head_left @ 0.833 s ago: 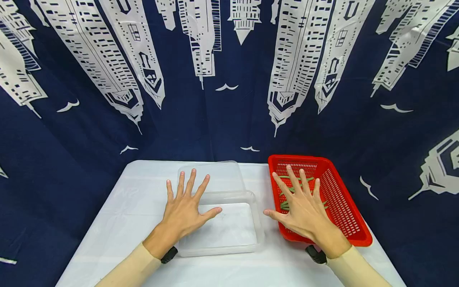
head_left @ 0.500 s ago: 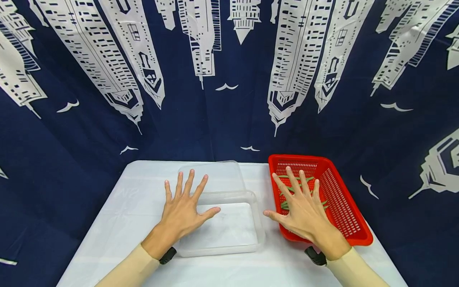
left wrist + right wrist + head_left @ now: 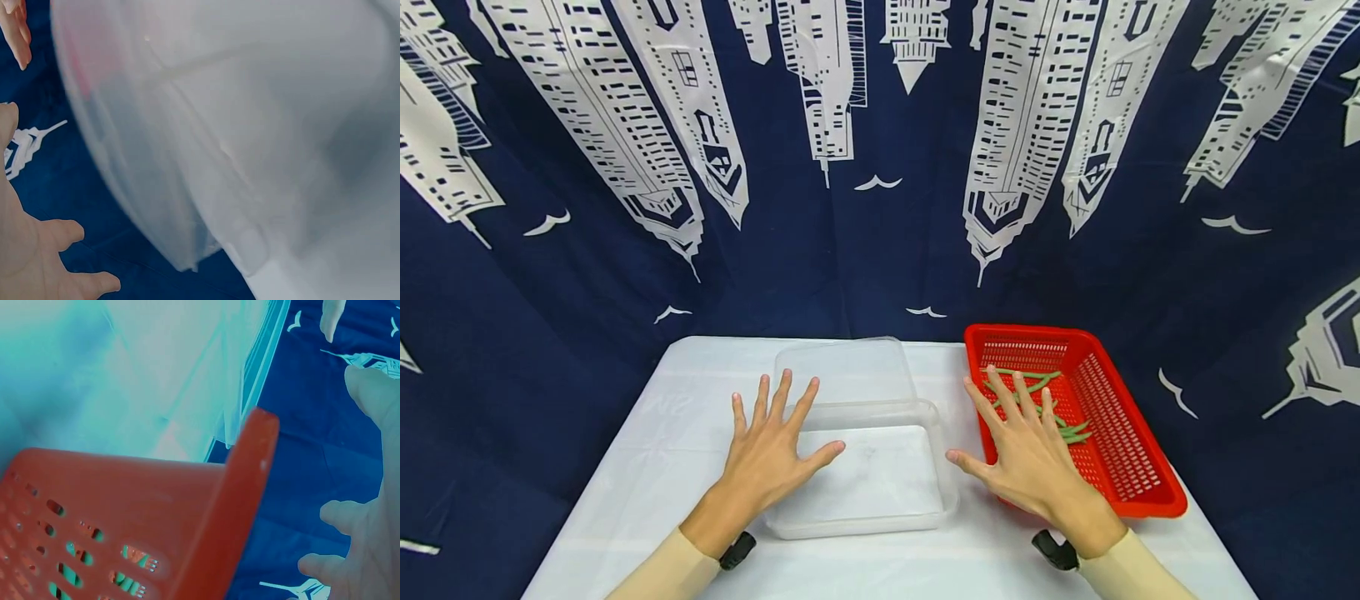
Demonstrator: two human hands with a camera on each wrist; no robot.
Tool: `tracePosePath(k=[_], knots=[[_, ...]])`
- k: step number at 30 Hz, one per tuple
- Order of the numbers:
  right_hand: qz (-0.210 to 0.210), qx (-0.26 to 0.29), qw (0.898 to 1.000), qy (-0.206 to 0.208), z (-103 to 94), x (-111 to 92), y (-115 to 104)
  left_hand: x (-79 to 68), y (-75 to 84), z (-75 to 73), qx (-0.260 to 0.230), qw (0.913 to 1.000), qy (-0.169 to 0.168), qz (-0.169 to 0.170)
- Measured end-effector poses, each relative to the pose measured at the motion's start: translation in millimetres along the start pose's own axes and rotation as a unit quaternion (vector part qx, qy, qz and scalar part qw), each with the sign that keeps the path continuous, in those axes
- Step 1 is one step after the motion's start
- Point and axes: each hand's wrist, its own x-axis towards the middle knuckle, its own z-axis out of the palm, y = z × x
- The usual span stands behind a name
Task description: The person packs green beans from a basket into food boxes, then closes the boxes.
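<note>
My left hand [image 3: 765, 458] hovers with its fingers spread over the left side of a clear plastic container [image 3: 880, 523], holding nothing. Over the left part of a red plastic basket [image 3: 1138, 454] is my right hand [image 3: 1030, 462], fingers also spread and grasping nothing. Several green beans [image 3: 1075, 433] lie in the basket, partly hidden behind the right fingers. Behind the container lies a clear flat lid [image 3: 857, 367]. The left wrist view has the see-through container wall [image 3: 144, 156] beside the left palm; the right wrist view has the basket's rim [image 3: 250, 462] near the right hand.
A white table [image 3: 677, 417] bears the container, lid and basket. Behind it hangs a navy cloth [image 3: 775, 267] printed with white buildings and birds. Each wrist wears a dark strap camera, one of them the left wrist camera [image 3: 737, 552].
Both hands have drawn back slightly toward the body and to the left, still spread. More of the green beans shows past the right fingers. Container, lid and basket stay in place.
</note>
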Motion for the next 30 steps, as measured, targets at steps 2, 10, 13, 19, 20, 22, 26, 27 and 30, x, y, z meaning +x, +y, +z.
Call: tracePosePath(k=[2, 10, 13, 19, 20, 22, 26, 27, 30], knots=[[-0.004, 0.001, 1.0, 0.003, 1.2, 0.2, 0.0, -3.7, -4.5, 2.9, -0.003, 1.0, -0.003, -0.006], [0.0, 0.021, 1.0, -0.014, 0.4, 0.8, 6.7, -24.7, -22.6, 12.5, -0.032, 0.9991, -0.008, -0.025], [0.009, 0.024, 0.999, -0.025, 0.3, 0.9, 13.5, -33.1, -27.7, 16.3, -0.046, 0.9984, -0.01, -0.033], [0.023, 0.037, 0.998, -0.041, -3.4, 1.4, 35.0, -41.3, -31.1, 27.2, -0.073, 0.9963, -0.021, -0.041], [0.026, 0.04, 0.998, -0.043, -4.4, 1.4, 39.1, -41.7, -31.2, 28.9, -0.078, 0.9957, -0.026, -0.043], [0.031, 0.047, 0.997, -0.049, -6.6, 1.8, 47.0, -42.2, -31.2, 31.2, -0.091, 0.994, -0.036, -0.047], [0.034, 0.054, 0.996, -0.066, -13.3, 5.3, 61.8, -41.9, -31.7, 33.5, -0.11, 0.9905, -0.054, -0.062], [0.031, 0.053, 0.996, -0.069, -15.7, 6.8, 65.5, -41.8, -31.7, 33.6, -0.114, 0.9899, -0.055, -0.065], [0.016, 0.041, 0.996, -0.073, -24.1, 11.9, 77.0, -41.2, -31.5, 34.3, -0.12, 0.9892, -0.051, -0.067]])
